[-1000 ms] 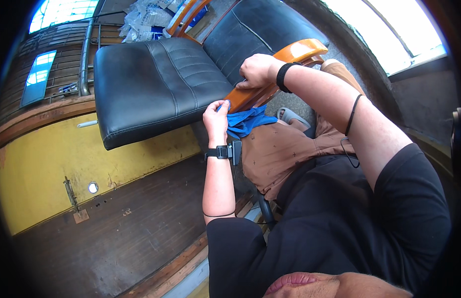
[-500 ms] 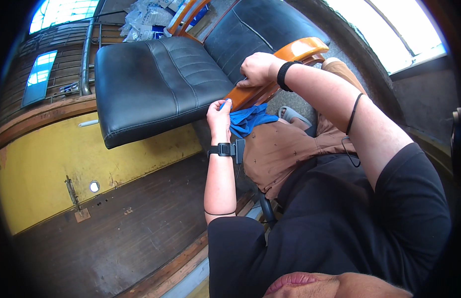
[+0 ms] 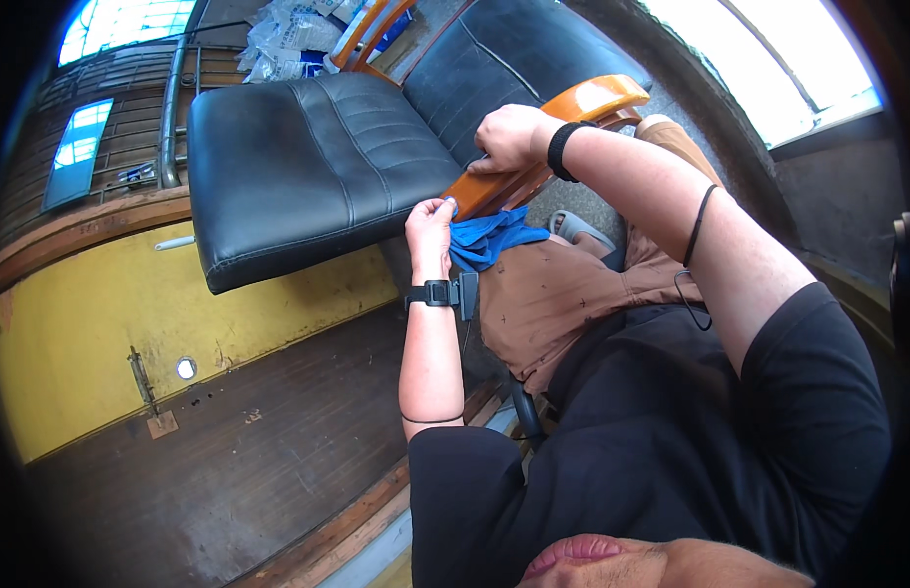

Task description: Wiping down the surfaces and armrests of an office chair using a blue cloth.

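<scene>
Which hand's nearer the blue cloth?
Left. The left hand is at the left edge of the blue cloth, fingertips at the wooden armrest's end; the right hand is farther up that armrest, beyond the visible cloth.

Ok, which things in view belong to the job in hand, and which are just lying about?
Job:
Blue cloth, in the left hand
Wooden armrest, under the right hand
Black padded seat, beside it

Lying about:
Plastic bags
White handle
</scene>
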`<state>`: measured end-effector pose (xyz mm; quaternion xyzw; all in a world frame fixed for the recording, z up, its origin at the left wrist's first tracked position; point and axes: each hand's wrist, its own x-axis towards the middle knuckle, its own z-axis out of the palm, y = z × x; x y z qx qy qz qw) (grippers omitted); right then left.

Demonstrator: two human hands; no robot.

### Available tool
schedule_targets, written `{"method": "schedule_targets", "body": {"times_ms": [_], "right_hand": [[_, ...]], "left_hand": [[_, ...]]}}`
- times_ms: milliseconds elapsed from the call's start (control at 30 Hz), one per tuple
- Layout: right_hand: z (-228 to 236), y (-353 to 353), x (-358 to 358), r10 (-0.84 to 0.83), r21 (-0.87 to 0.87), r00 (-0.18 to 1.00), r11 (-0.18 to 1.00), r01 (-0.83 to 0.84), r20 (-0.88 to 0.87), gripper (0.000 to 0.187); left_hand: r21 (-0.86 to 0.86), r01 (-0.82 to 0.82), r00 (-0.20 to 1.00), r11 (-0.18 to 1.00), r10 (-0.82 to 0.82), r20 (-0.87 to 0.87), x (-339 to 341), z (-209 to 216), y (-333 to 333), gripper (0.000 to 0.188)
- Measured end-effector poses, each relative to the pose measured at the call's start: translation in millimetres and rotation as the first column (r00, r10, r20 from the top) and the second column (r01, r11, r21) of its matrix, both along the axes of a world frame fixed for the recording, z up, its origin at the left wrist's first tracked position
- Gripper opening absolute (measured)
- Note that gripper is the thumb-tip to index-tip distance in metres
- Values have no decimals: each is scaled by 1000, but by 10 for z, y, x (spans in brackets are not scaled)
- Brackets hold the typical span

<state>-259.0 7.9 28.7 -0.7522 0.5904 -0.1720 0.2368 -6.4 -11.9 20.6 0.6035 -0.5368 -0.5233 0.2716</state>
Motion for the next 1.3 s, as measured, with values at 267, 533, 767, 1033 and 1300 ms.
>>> {"method": "schedule_targets", "body": {"times_ms": [267,533,767,1033,1300], "right_hand": [[-8,-13,-5,12,-13,1000,1000,-12,-13,52],[92,-11,0,23,75,998,997,-19,-51,55],[87,15,-12,21,76,999,997,-17,-50,55],[73,1,-6,20,74,998,997,-16,-57,55],[13,-3,14,2,14,1000,1000,-2,-25,53]], "left_hand": [[63,-16,999,998,18,-32,43,-26,-61,13],[66,14,1000,998,-13,-24,2,-7,-61,13],[57,22,994,998,-27,104,-39,25,-76,15],[35,0,999,999,-2,50,-24,-4,-79,16],[97,37,999,995,-34,-24,154,-61,-145,12]]}}
